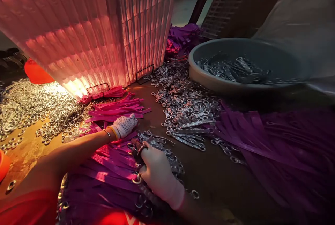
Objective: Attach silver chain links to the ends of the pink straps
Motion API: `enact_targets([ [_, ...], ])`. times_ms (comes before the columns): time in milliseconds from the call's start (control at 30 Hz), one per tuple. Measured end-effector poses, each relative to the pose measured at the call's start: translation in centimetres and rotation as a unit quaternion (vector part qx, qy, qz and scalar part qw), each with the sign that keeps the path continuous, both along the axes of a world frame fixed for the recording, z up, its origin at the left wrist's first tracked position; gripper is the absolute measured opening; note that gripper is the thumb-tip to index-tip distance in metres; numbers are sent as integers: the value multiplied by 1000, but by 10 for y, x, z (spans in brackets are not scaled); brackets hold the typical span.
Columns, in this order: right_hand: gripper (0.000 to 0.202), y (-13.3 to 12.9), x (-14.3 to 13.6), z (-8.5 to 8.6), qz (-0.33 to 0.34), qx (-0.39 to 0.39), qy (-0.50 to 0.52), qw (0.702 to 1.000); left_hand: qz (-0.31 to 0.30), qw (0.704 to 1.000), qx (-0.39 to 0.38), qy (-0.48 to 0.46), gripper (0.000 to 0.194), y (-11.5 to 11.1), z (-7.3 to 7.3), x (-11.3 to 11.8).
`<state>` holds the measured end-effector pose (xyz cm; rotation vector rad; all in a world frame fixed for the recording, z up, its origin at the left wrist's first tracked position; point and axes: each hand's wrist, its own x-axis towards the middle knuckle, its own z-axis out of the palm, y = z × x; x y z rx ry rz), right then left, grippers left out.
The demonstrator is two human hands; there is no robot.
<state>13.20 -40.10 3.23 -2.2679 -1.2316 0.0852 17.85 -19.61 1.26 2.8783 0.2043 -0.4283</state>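
- Head view, centre: one left hand (125,126), one right hand (159,171), both part-curled; cannot tell holds
- Upper right: one basin (217,84), right end indistinct
- Lower centre: purple straps (111,160), uncountably overlapped

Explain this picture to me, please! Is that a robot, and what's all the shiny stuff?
No robot here: it's a person's left hand and right hand, both in gloves. A camera worn on their head took this single picture, looking forward and down. On the brown surface lie metal rings, metal pieces with looped ends, and pink-purple strips. A big round basin has metal pieces inside too. The left hand is at the strips. The right hand's fingers are at something dark, but I can't tell what.
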Motion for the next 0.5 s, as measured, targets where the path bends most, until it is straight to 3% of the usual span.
enact_targets([
  [133, 29, -3, 20, 6, -33, 46, 45, 997, 12, 997, -75, -30, 19, 4, 26, -21],
  [200, 27, -1, 29, 11, -39, 51, 44, 997, 70, 978, -193, -24, 22, 4, 45, -43],
  [233, 28, 2, 32, 14, -31, 51, 38, 997, 114, 953, -278, -16, 25, 3, 54, -56],
  [300, 32, 10, 35, 20, -6, 42, 23, 999, 207, 869, -449, -8, 29, -1, 67, -80],
  [367, 33, 20, 33, 26, 14, 6, 5, 1000, 258, 804, -536, -15, 37, -7, 74, -101],
  [500, 24, 36, 22, 35, 43, -115, -47, 991, 286, 778, -557, -46, 47, -18, 70, -121],
])
